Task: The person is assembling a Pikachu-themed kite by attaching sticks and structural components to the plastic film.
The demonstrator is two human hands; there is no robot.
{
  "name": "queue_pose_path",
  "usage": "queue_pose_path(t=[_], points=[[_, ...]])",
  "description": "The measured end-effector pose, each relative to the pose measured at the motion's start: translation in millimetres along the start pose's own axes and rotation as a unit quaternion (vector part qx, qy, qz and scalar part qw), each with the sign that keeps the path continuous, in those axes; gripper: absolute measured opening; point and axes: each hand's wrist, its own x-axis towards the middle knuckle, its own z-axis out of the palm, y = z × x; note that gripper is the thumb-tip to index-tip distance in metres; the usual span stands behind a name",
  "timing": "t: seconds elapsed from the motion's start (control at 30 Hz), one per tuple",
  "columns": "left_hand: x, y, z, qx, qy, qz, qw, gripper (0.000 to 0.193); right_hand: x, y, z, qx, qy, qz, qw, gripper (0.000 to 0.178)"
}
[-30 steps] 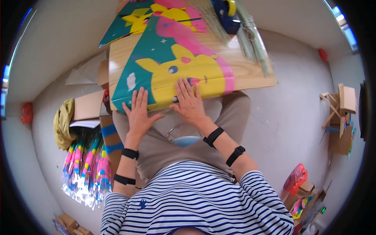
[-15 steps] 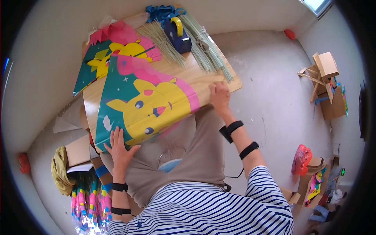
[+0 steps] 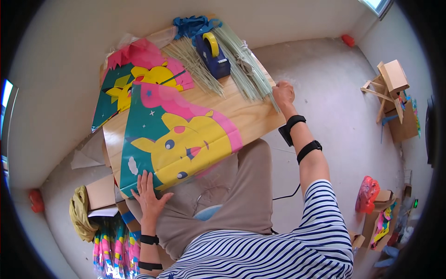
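Your printed sheet (image 3: pixel 195 139), centre: thin, smooth, plastic-looking, soft sheen. Tabletop (image 3: pixel 255 114) under it: pale wood, smooth, slightly glossy. Tape dispenser (image 3: pixel 217 63), upper centre: hard plastic. Your trousers (image 3: pixel 255 186): matt cloth. Lower-left packs (image 3: pixel 111 253): shiny clear plastic. Right-side box (image 3: pixel 395 76): matt cardboard.

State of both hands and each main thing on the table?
Front sheet: spread out, creased
Left hand: open, resting on front sheet
Right hand: curled, contents unclear
Sticks: lying in two bunches
Back sheet: partly covered
Tape dispenser: upright
Blue material: heaped

Red bag (image 3: pixel 366 194) beside a cardboard box (image 3: pixel 383 196), crumpled olive material (image 3: pixel 81 214) at left.
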Motion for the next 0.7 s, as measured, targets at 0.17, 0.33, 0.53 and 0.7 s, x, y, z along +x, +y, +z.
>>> queue_pose_path(t=[0.17,0.33,0.53,0.7], points=[[2,0,2,0.000,0.003,0.005,1.000,0.106,1,-9,1,0.006,0.077,-0.047,0.996,0.021],[3,3,-2,0.001,-0.011,-0.001,1.000,0.106,16,-9,8,-0.010,0.094,-0.074,0.993,0.021],[2,0,-1,0.003,-0.006,-0.003,1.000,0.107,-3,-72,33,-0.070,0.055,-0.157,0.984,0.015],[4,4,-5,-0.004,-0.014,-0.004,1.000,0.107,0,-89,53,-0.100,0.009,-0.106,0.989,0.016]])
